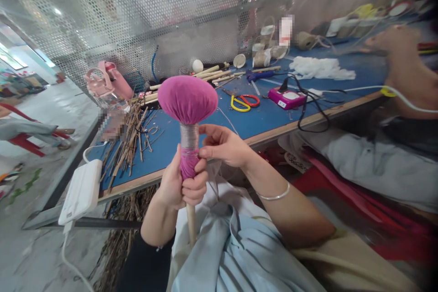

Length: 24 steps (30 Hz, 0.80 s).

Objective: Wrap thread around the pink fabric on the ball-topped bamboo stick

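A mallet-shaped piece (pixel 187 100) stands upright in front of me, with a padded head of magenta cloth on a pale wooden stick (pixel 191 226). Grey thread (pixel 189 137) is wound in close turns around the cloth's neck below the head. My left hand (pixel 186 182) is closed around the gathered cloth beneath the winding. At the right side of the neck, my right hand (pixel 222 145) has its thumb and fingers pinched at the thread, touching the lower turns. A thin strand hangs below that hand; its exact path through the fingers is hidden.
On the blue table (pixel 171 146) lie thin twigs (pixel 128 141), scissors (pixel 244 102), a glue gun (pixel 262 74) and a purple power box (pixel 286 98) with cables. A white power bank (pixel 81 191) hangs at the left edge. Another person's arm (pixel 404 68) rests at right.
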Available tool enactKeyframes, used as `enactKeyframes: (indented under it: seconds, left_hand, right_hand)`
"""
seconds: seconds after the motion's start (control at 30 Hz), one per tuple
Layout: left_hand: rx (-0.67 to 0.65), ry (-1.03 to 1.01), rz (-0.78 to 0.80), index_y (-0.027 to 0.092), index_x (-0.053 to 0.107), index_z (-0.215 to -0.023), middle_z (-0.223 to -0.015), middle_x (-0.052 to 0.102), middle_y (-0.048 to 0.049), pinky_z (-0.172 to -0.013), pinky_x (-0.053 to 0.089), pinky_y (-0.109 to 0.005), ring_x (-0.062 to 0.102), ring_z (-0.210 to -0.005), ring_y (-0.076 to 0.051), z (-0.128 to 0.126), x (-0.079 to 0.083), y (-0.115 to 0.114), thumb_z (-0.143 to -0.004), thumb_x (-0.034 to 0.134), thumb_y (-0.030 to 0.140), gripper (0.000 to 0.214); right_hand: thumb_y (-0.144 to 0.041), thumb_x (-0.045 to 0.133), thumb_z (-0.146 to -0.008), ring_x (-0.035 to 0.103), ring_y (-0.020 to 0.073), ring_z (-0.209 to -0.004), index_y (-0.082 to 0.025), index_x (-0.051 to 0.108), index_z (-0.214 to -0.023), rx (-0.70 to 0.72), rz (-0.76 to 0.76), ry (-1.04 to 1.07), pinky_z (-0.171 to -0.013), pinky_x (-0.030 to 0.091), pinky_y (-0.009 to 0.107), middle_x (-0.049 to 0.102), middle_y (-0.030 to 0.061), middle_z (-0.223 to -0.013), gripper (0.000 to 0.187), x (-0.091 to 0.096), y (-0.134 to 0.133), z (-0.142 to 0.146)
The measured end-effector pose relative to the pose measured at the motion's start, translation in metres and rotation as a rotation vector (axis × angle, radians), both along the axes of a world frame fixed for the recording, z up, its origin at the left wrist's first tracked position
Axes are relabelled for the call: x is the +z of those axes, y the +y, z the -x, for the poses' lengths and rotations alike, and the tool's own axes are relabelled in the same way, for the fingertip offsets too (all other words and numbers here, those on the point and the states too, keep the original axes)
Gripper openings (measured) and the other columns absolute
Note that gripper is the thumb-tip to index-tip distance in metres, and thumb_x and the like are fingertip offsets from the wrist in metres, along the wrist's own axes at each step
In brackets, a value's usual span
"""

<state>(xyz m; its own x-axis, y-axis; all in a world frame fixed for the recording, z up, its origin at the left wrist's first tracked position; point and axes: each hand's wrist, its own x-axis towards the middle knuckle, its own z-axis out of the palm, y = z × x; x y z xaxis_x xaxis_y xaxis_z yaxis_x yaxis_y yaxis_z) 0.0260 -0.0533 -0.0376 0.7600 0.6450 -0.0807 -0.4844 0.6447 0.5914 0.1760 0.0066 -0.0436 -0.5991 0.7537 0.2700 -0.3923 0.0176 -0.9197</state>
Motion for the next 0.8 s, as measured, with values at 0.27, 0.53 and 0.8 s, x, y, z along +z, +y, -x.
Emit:
enactKeyframes:
  seconds: [0.27,0.53,0.8]
  left_hand:
    - [0.479,0.495,-0.209,0.018,0.046,-0.069,-0.043,0.038,0.0066,-0.029,0.025,-0.013,0.026,-0.030,-0.003,-0.014,-0.011,0.005,-0.073,0.034,0.076,0.059]
    - [0.114,0.189,0.003,0.021,0.043,-0.069,-0.040,0.020,0.0117,-0.025,0.013,-0.011,0.002,-0.029,-0.001,-0.013,-0.006,-0.006,-0.077,0.027,0.075,0.057]
    - [-0.109,0.115,0.090,0.022,0.035,-0.060,-0.032,0.011,0.0137,-0.020,0.002,-0.014,-0.006,-0.024,-0.001,-0.014,-0.019,-0.003,-0.064,0.024,0.086,0.065]
  right_hand:
    - [-0.035,0.074,-0.065,0.053,0.0084,-0.055,-0.013,0.067,-0.079,-0.138,0.069,0.131,-0.056,0.044,0.020,0.060,-0.0010,-0.060,0.027,-0.013,0.004,0.008]
    - [-0.037,0.077,-0.061,0.036,0.0032,-0.041,-0.014,0.064,-0.070,-0.110,0.148,0.201,-0.040,0.030,0.016,0.049,-0.0055,-0.050,0.027,-0.021,-0.002,0.013]
    - [-0.039,0.082,-0.053,0.056,0.0111,-0.057,-0.011,0.067,-0.074,0.032,0.030,0.127,-0.057,0.045,0.022,0.062,0.0016,-0.063,0.038,-0.021,-0.008,0.000]
